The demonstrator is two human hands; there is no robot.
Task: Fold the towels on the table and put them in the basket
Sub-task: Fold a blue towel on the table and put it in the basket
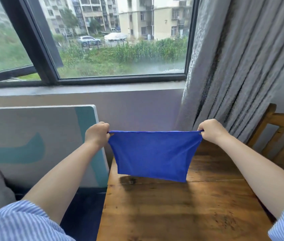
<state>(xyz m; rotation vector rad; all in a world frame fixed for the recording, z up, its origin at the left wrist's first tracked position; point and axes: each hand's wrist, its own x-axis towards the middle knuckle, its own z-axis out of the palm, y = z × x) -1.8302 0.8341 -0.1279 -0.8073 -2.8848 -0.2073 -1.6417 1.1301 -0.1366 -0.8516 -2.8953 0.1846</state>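
Striped blue-and-white sleeves sit closest, both forearms reaching out over the wooden table; the left hand pinches one top corner of a blue towel and the right hand pinches the other, fingers curled tight on the cloth — the upper edge is pulled taut between them. The towel hangs in the air above the far part of the table, its lower edge just clear of the wood and throwing a shadow there; it looks doubled already, though I cannot be sure. By my reading this is mid-fold: the next move calls for lowering the cloth flat, or bringing the two corners together to halve it, keeping the edges aligned. No basket is in view, and no other towels.

The table is worn, dark-stained planks; a wooden chair stands at its right side, a grey curtain hangs behind, a white-and-teal board leans at left, and a dark-framed window shows greenery, parked cars and apartment blocks.
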